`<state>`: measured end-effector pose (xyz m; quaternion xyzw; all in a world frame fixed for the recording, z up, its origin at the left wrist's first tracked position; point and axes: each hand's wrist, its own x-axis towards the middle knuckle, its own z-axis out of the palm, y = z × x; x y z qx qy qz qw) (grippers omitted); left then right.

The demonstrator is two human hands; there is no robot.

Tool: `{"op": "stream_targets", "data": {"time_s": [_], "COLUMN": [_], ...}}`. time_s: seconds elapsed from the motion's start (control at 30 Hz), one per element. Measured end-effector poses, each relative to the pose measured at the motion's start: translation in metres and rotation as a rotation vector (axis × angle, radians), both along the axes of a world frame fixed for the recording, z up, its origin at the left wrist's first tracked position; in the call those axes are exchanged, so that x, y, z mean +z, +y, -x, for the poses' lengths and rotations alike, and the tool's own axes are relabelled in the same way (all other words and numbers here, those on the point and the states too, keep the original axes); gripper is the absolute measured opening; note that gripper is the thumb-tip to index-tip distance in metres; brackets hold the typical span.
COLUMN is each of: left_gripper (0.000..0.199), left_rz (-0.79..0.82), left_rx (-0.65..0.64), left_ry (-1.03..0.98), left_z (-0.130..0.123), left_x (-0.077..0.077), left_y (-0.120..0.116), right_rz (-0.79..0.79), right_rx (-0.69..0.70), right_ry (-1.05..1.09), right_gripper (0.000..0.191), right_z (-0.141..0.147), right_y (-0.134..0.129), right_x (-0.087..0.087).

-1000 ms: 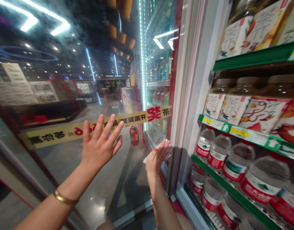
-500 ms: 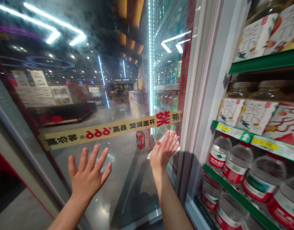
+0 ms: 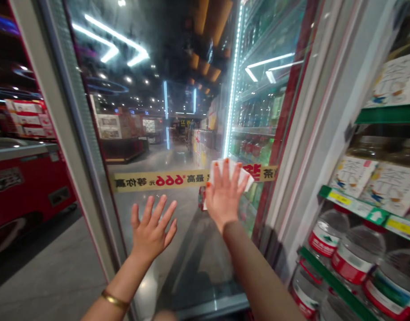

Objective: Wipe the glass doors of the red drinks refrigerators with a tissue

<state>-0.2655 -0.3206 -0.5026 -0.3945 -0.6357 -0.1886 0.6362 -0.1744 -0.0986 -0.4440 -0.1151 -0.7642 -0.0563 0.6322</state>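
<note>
My right hand (image 3: 225, 196) presses a folded white cloth (image 3: 229, 171) flat against a glass cooler door (image 3: 194, 267), with the cloth showing above and beside the fingers. My left hand (image 3: 153, 227) is open with its fingers spread and its palm toward the same pane, holding nothing. A gold bangle (image 3: 115, 299) circles my left wrist. Just above my left hand runs a yellow strip with mirrored red print (image 3: 158, 180), and its far end passes behind my right hand.
Right of the door frame (image 3: 291, 147), green shelves (image 3: 388, 114) hold bottled water (image 3: 338, 249) and boxed drinks (image 3: 354, 176). More lit bottles stand behind the glass. A red freezer (image 3: 24, 187) stands at the left on a grey floor.
The view has turned left, bringing the red freezer in. My right hand and the cloth have risen to the yellow strip, and my left hand has moved closer to the right one.
</note>
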Motion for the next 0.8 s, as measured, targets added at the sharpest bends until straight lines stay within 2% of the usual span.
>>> {"op": "stream_targets", "data": {"time_s": [0.03, 0.1, 0.17, 0.23, 0.3, 0.37, 0.43, 0.5, 0.57, 0.63, 0.67, 0.73, 0.8], "left_gripper": [0.086, 0.087, 0.088, 0.09, 0.091, 0.09, 0.09, 0.09, 0.089, 0.087, 0.085, 0.082, 0.082], "left_rz": [-0.004, -0.04, -0.097, -0.124, -0.136, -0.144, -0.133, -0.104, -0.086, -0.072, -0.07, -0.076, -0.097], "left_rx": [-0.008, 0.001, 0.033, 0.063, 0.08, 0.092, 0.089, 0.077, 0.063, 0.033, 0.015, -0.008, -0.026], "left_ry": [-0.018, -0.094, -0.165, -0.162, -0.115, -0.089, -0.094, -0.1, -0.108, -0.124, -0.144, -0.197, -0.216], "left_z": [0.001, 0.003, 0.006, 0.011, 0.016, 0.019, 0.021, 0.021, 0.022, 0.025, 0.026, 0.029, 0.031], "left_x": [-0.001, -0.006, -0.014, -0.021, -0.027, -0.03, -0.031, -0.033, -0.035, -0.038, -0.04, -0.043, -0.043], "left_y": [-0.003, -0.011, -0.018, -0.023, -0.024, -0.023, -0.025, -0.03, -0.035, -0.039, -0.039, -0.037, -0.034], "right_rz": [-0.142, -0.403, -0.519, -0.456, -0.286, -0.163, -0.192, -0.352, -0.481, -0.484, -0.437, -0.301, -0.16], "right_rx": [0.053, 0.13, 0.129, 0.063, -0.004, -0.009, 0.063, 0.198, 0.331, 0.384, 0.366, 0.263, 0.139], "right_ry": [-0.076, -0.19, -0.199, -0.117, -0.009, 0.038, -0.044, -0.259, -0.489, -0.623, -0.63, -0.537, -0.351], "right_gripper": [0.074, 0.068, 0.062, 0.064, 0.069, 0.073, 0.071, 0.067, 0.062, 0.058, 0.057, 0.058, 0.063], "right_z": [0.004, 0.005, 0.0, -0.004, -0.003, 0.005, 0.016, 0.023, 0.017, 0.002, -0.006, -0.016, -0.011], "right_y": [-0.013, -0.027, -0.021, -0.006, 0.001, -0.01, -0.032, -0.051, -0.055, -0.044, -0.036, -0.023, -0.026], "right_x": [0.001, -0.011, -0.024, -0.02, 0.004, 0.032, 0.043, 0.031, 0.004, -0.014, -0.014, 0.008, 0.046]}}
